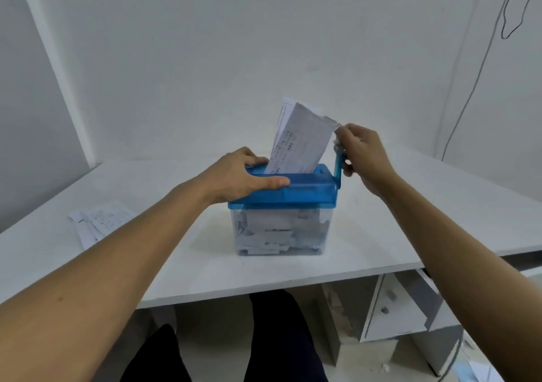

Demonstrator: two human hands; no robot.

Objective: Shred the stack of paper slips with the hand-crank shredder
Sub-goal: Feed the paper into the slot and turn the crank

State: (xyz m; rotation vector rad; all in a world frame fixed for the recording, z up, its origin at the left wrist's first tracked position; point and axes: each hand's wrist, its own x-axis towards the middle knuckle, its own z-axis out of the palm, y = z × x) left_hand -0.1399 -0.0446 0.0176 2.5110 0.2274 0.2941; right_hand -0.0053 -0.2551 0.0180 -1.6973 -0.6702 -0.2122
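Evidently the left hand (249,177) grips the shredder lid (308,194) for steadiness while the right hand (363,161), curled round its crank (338,170), draws slips (302,141) down.

Desk (410,220), drawer unit (393,311), wall cable (502,26).

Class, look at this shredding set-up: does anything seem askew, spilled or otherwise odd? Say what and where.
The paper slips in the slot of the shredder lean right, towards the right hand on the crank, not upright; they may feed crooked. The stack left on the table lies fanned unevenly.
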